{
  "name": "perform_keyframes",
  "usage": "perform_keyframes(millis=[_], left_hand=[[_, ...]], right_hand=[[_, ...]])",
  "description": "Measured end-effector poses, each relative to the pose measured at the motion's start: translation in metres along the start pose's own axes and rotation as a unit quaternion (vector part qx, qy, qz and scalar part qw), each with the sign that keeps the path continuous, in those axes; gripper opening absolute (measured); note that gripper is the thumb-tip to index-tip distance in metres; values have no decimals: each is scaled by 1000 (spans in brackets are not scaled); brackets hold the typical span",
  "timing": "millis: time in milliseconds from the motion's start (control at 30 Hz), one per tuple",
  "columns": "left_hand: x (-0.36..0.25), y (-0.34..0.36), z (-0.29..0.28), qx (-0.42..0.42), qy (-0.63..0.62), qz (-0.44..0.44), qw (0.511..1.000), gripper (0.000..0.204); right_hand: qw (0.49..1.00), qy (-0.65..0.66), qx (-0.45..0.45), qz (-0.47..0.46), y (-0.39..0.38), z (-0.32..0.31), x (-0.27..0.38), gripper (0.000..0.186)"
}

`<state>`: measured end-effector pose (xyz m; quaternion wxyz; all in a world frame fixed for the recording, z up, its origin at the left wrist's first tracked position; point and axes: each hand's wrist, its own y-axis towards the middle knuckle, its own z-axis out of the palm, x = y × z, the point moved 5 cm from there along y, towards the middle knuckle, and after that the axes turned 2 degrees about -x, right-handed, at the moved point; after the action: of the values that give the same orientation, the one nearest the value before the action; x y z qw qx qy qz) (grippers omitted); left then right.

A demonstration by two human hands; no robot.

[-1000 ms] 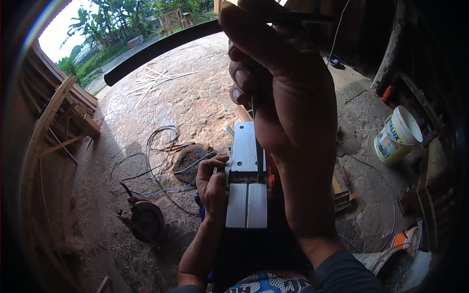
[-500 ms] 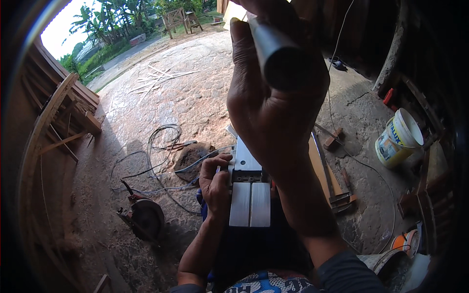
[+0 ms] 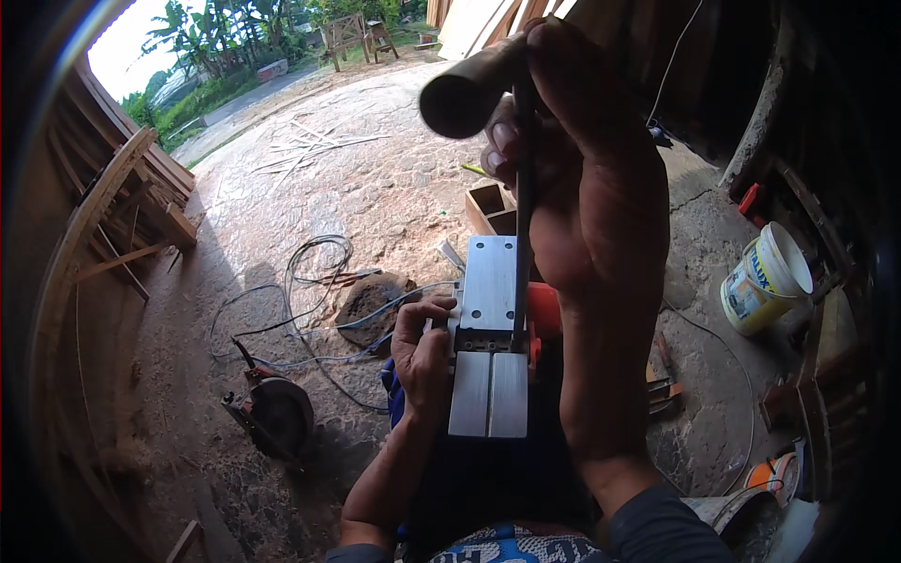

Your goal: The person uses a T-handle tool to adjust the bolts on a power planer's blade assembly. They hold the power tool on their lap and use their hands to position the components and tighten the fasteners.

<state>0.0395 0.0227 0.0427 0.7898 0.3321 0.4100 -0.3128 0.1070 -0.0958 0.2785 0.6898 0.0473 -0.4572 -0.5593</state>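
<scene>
An electric hand planer (image 3: 488,281) lies upside down in front of me, its flat metal sole facing up. A dark slot crosses the sole, with the cutter drum and small bolts showing in it. My left hand (image 3: 422,349) grips the planer's left side, fingers curled round its edge. In my raised right hand (image 3: 587,178) is a T-handle wrench (image 3: 524,216), held by its crossbar. The wrench's thin shaft runs down to the right end of the slot; whether its tip sits on a bolt is hard to tell. A red part of the planer shows beside the sole.
A circular saw (image 3: 277,413) rests on the floor at the left, near tangled cables (image 3: 314,272) and a wood stump (image 3: 371,305). Beyond the planer stands a small wooden box (image 3: 488,208). A white bucket (image 3: 765,277) is at the right, and thin wood strips (image 3: 310,150) lie farther off.
My right hand has turned and shifted, swinging the wrench's crossbar end to the left. The shaft, hidden before, now shows. My left hand keeps its hold as the planer shifts slightly right.
</scene>
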Motion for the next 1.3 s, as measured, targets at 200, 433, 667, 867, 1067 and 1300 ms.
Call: perform_keyframes(millis=[200, 433, 667, 867, 1067, 1300], left_hand=[[-2, 0, 0, 0, 0, 14, 1000, 27], [-2, 0, 1, 6, 7, 13, 1000, 26], [-1, 0, 0, 6, 23, 16, 1000, 23], [3, 0, -2, 1, 7, -3, 1000, 23], [0, -1, -1, -1, 24, -6, 1000, 24], [0, -2, -2, -11, 25, -13, 1000, 25]], right_hand=[[992, -119, 18, 30, 4, -3, 2, 29], [997, -24, 68, 14, 6, -9, -4, 25], [982, -171, 12, -82, 3, -7, 17, 27], [842, -333, -90, -415, -3, -8, 4, 16], [729, -389, -26, -563, -1, 4, 0, 39], [706, -465, -39, -532, -11, 8, -10, 50]])
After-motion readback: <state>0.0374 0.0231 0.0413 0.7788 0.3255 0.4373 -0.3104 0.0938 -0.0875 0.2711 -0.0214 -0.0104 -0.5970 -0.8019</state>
